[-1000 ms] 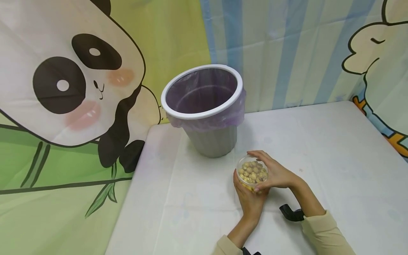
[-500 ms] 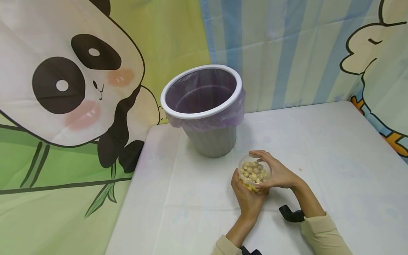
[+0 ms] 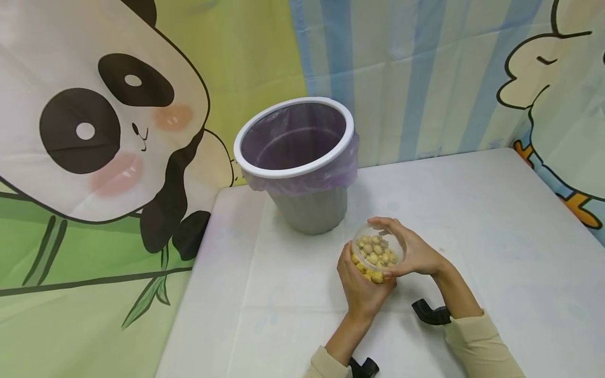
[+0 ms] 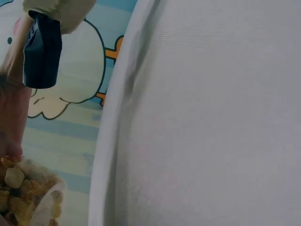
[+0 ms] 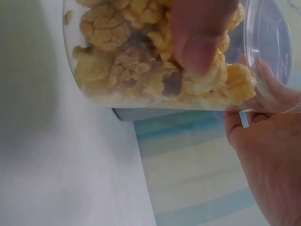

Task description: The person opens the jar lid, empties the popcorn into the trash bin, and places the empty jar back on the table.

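Note:
A clear plastic jar [image 3: 363,267] holds yellow popcorn [image 3: 376,249]. My left hand [image 3: 363,295] grips the jar's body low down and from the left. In the right wrist view its thumb [image 5: 200,52] presses across the jar's side. My right hand [image 3: 418,254] curls round the clear round top [image 3: 402,253], with thumb and fingers on opposite sides of its rim. The same hand [image 5: 277,155] shows beside the clear top in the right wrist view. Only part of the jar [image 4: 44,202] appears in the left wrist view, and my left hand is mostly hidden there.
A grey bin [image 3: 309,212] with a white rim and purple liner stands behind the hands, to their left. A white cloth covers the table [image 3: 264,325]. Cartoon-printed curtains [image 3: 411,73] hang along its back and sides. Black wrist devices [image 3: 430,313] sit at both sleeves.
The jar's clear top shifts slightly right and tilts with my right hand, while my left hand moves a little left. More yellow popcorn shows below the rim. The head view shifts slightly.

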{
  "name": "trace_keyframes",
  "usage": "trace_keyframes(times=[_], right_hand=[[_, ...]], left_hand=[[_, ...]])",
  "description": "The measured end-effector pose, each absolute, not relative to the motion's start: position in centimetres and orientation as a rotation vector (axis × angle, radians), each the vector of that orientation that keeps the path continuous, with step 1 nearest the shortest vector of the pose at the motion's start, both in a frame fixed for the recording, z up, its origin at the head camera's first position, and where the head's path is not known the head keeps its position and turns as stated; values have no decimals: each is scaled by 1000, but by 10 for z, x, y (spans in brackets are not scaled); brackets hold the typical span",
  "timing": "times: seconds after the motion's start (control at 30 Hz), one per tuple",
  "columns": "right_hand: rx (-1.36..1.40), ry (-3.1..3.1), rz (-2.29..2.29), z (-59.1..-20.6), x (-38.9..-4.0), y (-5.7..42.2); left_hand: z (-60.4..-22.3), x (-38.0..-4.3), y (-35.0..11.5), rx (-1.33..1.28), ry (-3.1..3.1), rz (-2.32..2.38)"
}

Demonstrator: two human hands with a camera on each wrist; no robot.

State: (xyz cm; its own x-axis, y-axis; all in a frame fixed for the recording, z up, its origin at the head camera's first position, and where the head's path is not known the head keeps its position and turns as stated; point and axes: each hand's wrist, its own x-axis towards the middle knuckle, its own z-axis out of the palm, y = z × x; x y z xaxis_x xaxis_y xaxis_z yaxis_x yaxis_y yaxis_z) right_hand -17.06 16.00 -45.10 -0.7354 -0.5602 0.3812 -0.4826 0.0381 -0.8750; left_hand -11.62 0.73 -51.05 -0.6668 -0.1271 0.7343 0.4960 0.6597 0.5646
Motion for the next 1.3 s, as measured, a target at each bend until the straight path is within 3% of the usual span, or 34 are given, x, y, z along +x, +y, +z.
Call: trace_keyframes(times=[0.47,0.63,1.0,1.17,1.3], right_hand=[[-1224,1997,-1952,-434,-167,157],[-1377,1848,-1966,-432,-170,161],[-1551,1712,-1783,-428,-179,179],[-1503,1787,-1802,-431,-176,181],[-1308,1961,-1939,-437,-161,173]], left_hand=[[-475,-115,-10,-451,-2129,-1031],[-462,-113,-20,-565,-2245,-1129],[-424,-113,-43,-841,-2569,-1093],[-420,-115,-50,-748,-2617,-974],[-424,-116,-51,-606,-2559,-788]])
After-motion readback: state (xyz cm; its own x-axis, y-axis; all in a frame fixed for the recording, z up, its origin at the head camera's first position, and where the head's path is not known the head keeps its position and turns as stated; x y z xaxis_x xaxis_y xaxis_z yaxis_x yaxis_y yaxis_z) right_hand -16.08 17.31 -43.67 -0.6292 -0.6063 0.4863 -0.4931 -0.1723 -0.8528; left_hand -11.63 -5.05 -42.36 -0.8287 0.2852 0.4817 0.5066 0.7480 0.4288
